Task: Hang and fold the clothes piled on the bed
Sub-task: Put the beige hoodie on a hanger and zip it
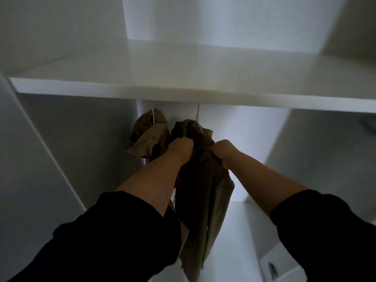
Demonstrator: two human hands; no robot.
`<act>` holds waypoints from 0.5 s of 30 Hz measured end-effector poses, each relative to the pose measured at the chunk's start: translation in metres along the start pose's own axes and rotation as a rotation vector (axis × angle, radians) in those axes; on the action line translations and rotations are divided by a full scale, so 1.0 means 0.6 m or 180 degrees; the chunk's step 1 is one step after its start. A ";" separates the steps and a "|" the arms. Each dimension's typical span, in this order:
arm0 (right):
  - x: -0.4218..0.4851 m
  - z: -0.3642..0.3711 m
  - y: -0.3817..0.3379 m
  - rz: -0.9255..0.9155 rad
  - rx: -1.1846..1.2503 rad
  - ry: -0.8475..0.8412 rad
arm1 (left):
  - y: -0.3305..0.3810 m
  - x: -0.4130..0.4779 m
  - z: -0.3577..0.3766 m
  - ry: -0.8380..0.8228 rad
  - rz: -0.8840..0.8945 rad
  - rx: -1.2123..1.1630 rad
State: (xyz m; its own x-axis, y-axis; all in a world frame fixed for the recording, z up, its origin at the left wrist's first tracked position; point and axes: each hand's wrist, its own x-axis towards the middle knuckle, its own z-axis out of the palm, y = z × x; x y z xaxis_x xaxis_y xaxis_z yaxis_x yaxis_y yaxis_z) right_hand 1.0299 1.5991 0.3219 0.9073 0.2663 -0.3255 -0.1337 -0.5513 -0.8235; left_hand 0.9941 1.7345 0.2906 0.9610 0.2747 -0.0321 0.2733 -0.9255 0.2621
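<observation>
A dark brown garment (203,190) is seen hanging inside a white wardrobe (85,139), just under a shelf (183,92). Its upper part is bunched around a thin hanger (197,116), whose wire rises to the front edge of the shelf, where its top is hidden. The lower folds of the garment fall straight down between the two forearms, paler on the right side.

The garment is gripped near its top from both sides. The left hand (180,148) is closed on the cloth at the left, and the right hand (224,151) is closed on it at the right, a little lower. The fingers (220,143) of both hands are curled tight into the fabric and pressed together. Their tips are buried in the folds, so it cannot be told whether the hanger itself is also held.

Just to the left, touching or nearly touching the left hand, a tan garment (148,137) is hung on a second hanger (154,116), crumpled at its top.

Both arms are covered below the forearm by black sleeves (122,231). A white box (284,259) with a dark slot is seen at the lower right of the wardrobe.
</observation>
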 end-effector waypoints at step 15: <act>-0.094 -0.033 0.148 -0.0465 0.0154 -0.0346 | 0.057 -0.151 0.075 0.0275 -0.0322 -0.1535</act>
State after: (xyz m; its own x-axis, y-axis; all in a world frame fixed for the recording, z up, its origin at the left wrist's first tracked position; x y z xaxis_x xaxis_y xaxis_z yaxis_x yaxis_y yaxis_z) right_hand 0.9744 1.5196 0.2764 0.8703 0.4262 -0.2470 -0.0250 -0.4626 -0.8862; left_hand 0.9185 1.6665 0.2592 0.9181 0.3963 -0.0057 0.2947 -0.6729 0.6785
